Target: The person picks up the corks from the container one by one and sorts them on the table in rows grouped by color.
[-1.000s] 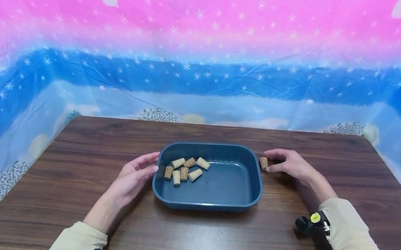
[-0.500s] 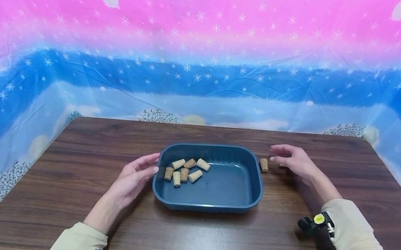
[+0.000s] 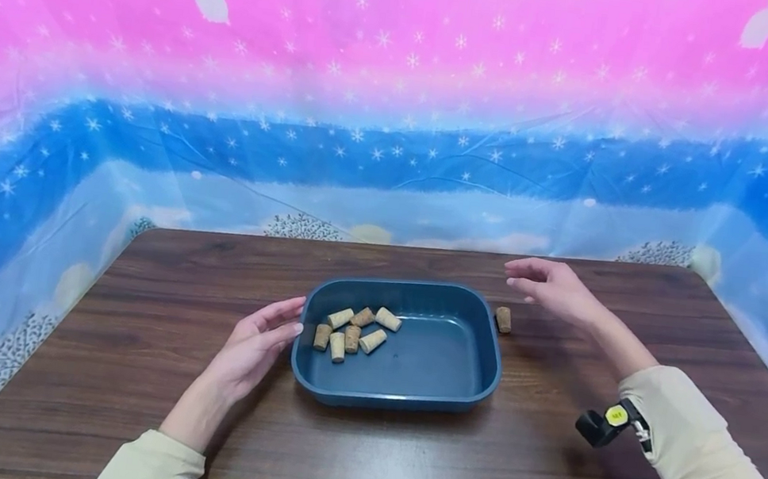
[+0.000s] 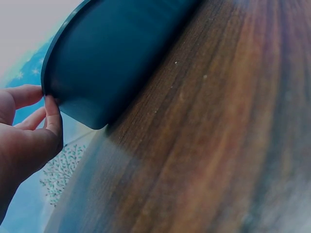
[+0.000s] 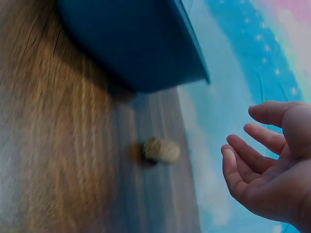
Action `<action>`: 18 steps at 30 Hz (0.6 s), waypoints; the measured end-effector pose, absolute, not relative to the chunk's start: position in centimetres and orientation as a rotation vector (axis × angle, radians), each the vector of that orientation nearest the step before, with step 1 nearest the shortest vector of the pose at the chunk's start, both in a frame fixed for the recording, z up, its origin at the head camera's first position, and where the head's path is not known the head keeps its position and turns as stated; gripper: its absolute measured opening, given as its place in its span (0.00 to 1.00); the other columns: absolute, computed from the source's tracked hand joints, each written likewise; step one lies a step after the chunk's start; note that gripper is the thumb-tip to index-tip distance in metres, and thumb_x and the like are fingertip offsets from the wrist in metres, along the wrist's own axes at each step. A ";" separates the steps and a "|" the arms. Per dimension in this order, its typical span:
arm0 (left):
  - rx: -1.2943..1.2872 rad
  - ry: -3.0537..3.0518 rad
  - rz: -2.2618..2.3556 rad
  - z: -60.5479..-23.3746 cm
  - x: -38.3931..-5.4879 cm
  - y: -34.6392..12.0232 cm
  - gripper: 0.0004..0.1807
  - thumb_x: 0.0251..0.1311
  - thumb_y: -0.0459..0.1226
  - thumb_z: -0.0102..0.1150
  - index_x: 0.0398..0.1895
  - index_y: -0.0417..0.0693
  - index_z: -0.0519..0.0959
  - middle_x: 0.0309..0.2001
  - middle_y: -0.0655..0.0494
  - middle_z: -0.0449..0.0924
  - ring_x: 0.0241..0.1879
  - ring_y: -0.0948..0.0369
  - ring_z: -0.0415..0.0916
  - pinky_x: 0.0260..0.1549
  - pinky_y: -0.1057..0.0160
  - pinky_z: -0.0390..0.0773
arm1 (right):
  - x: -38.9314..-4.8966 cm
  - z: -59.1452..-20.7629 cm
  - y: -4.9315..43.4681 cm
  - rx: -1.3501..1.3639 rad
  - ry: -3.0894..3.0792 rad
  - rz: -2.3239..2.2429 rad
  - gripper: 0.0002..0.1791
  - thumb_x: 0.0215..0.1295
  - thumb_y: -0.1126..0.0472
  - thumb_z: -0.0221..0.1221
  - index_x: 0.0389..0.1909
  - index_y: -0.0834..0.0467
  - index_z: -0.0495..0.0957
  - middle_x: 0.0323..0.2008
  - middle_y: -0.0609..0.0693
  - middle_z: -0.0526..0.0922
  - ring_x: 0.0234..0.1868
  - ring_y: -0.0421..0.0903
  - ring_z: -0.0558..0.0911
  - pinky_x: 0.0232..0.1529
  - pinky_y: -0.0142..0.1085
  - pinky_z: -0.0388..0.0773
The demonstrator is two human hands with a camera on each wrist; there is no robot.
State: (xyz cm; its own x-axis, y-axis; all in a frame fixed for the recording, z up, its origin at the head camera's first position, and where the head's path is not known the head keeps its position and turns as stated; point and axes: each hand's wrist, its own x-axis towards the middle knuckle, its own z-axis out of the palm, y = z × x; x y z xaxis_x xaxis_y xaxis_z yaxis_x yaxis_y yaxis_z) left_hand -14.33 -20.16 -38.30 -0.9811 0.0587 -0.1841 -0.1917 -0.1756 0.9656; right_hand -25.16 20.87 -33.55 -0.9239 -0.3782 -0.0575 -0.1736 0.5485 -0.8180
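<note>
A dark blue rectangular tub [image 3: 393,402] stands on the wooden table, with several corks [image 3: 352,339] lying together in its left half. My left hand [image 3: 255,348] rests fingertips against the tub's left outer side; the left wrist view shows the same fingers [image 4: 34,92] at the rim, not wrapped round it. One separate cork [image 3: 503,320] lies on the table just outside the tub's right end. Beyond that cork and raised off the table, my right hand [image 3: 554,288] holds nothing. The right wrist view shows its fingers loosely bent, apart from the blurred cork [image 5: 162,150].
The dark wooden table [image 3: 124,367] reaches back to a pink and blue patterned cloth [image 3: 399,114], which encloses its far side and both ends. Black camera mounts [image 3: 602,424] sit at the wrists over pale sleeves.
My right hand has let go of the cork beside the tub, drawn back and risen over the table's far side. That cork stays in place. My left hand keeps its place at the tub.
</note>
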 end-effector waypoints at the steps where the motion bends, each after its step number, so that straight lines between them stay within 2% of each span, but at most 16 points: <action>1: -0.155 1.902 2.284 -38.3 -14.3 -20.2 0.28 0.67 0.27 0.52 0.69 0.35 0.62 0.63 0.42 0.64 0.59 0.56 0.66 0.56 0.67 0.70 | -25.1 -33.3 20.6 -0.480 2.558 -1.307 0.25 0.72 0.60 0.54 0.64 0.68 0.67 0.60 0.68 0.71 0.56 0.63 0.75 0.53 0.51 0.75; 13: -0.151 1.907 2.290 -38.3 -14.3 -20.1 0.28 0.67 0.27 0.52 0.69 0.34 0.62 0.63 0.42 0.64 0.59 0.56 0.66 0.55 0.68 0.71 | -24.9 -30.4 16.3 -0.701 2.594 -1.189 0.23 0.70 0.62 0.55 0.62 0.67 0.70 0.55 0.64 0.77 0.53 0.58 0.78 0.50 0.49 0.77; 18: -0.150 1.902 2.299 -38.4 -14.3 -20.0 0.28 0.66 0.27 0.52 0.69 0.34 0.62 0.63 0.41 0.64 0.59 0.55 0.66 0.54 0.68 0.71 | -24.3 -29.8 14.0 -0.767 2.590 -1.135 0.22 0.69 0.63 0.56 0.62 0.66 0.71 0.56 0.63 0.77 0.56 0.57 0.76 0.51 0.49 0.76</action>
State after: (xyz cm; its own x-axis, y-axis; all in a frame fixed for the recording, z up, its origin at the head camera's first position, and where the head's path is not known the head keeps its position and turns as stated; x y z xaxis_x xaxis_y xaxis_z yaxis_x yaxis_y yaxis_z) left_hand -14.30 -20.03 -38.37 -0.9832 0.0548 -0.1744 -0.1815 -0.1820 0.9664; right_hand -24.27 13.97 -29.79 -0.8421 -0.5392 0.0148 -0.3764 0.5679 -0.7320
